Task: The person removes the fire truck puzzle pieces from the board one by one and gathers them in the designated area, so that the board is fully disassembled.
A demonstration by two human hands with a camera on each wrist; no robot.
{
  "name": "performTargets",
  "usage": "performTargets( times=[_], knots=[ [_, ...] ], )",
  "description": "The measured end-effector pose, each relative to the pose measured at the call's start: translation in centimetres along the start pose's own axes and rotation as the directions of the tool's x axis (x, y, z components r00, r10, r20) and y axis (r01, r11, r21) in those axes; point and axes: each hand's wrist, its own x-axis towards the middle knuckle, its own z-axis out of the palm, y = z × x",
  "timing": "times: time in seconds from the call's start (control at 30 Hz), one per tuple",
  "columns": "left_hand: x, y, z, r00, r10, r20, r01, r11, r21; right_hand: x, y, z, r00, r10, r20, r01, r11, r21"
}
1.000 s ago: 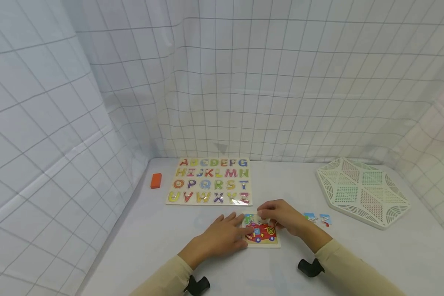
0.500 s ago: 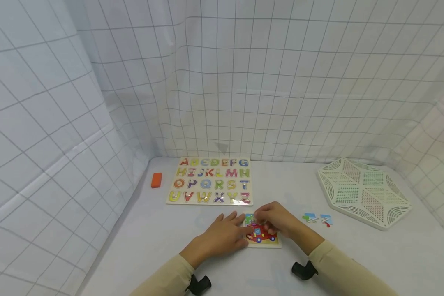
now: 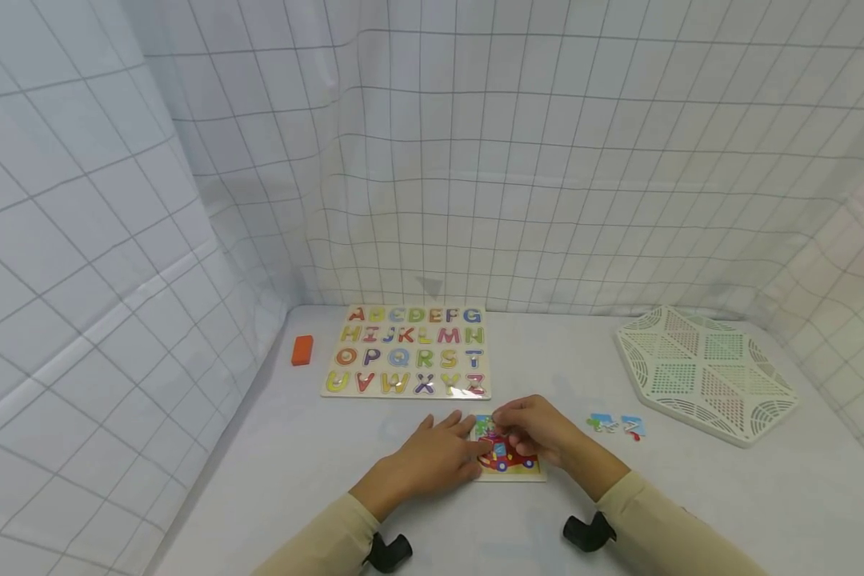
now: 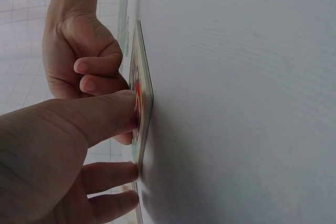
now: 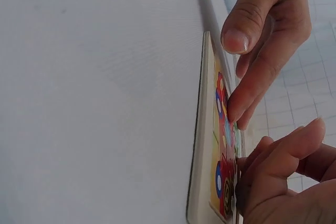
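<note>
While L hand (image 3: 435, 458), fingers spread, touches puzzle board (image 3: 514, 478), R hand (image 3: 538, 430) curls over it, hold unclear; loose pcs (image 3: 602, 419) right of board, nearer R hand.

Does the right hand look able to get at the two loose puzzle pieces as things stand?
Probably yes: the loose pieces lie to the right of the right hand with nothing visible between, though it is occupied at the puzzle board.

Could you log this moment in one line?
left hand: touching red-truck puzzle | right hand: at puzzle, grip unclear | two puzzle pieces: loose nearby
</note>
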Motion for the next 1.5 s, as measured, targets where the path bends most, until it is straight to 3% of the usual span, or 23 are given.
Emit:
performTargets(
  times=[0.3, 0.8, 1.17, 1.3, 1.5],
  knots=[
    [0.1, -0.1, -0.1, 1.0, 0.008, -0.012, -0.008, 1.0, 0.008, 0.4, -0.2, -0.1, 1.0, -0.008, 0.007, 0.007, 1.0, 0.025],
    [0.2, -0.1, -0.2, 1.0, 0.028, -0.013, -0.028, 0.999, 0.018, 1.0, 0.2, 0.3, 0.991, -0.132, -0.005, 0.131, 0.985, -0.108],
    [0.2, -0.2, 0.0, 1.0, 0.025, -0.006, -0.025, 1.0, 0.014, 1.0, 0.0, 0.1, 0.983, -0.181, 0.034, 0.184, 0.952, -0.246],
    [0.2, -0.2, 0.1, 1.0, 0.028, -0.006, -0.028, 1.0, 0.008, 0.4, -0.2, -0.9, 0.977, -0.211, 0.017, 0.207, 0.936, -0.285],
    [-0.2, -0.3, 0.3, 1.0, 0.006, 0.001, -0.006, 1.0, 0.012, -0.9, -0.2, -4.8, 0.966, -0.255, -0.034, 0.234, 0.928, -0.289]
  ],
)
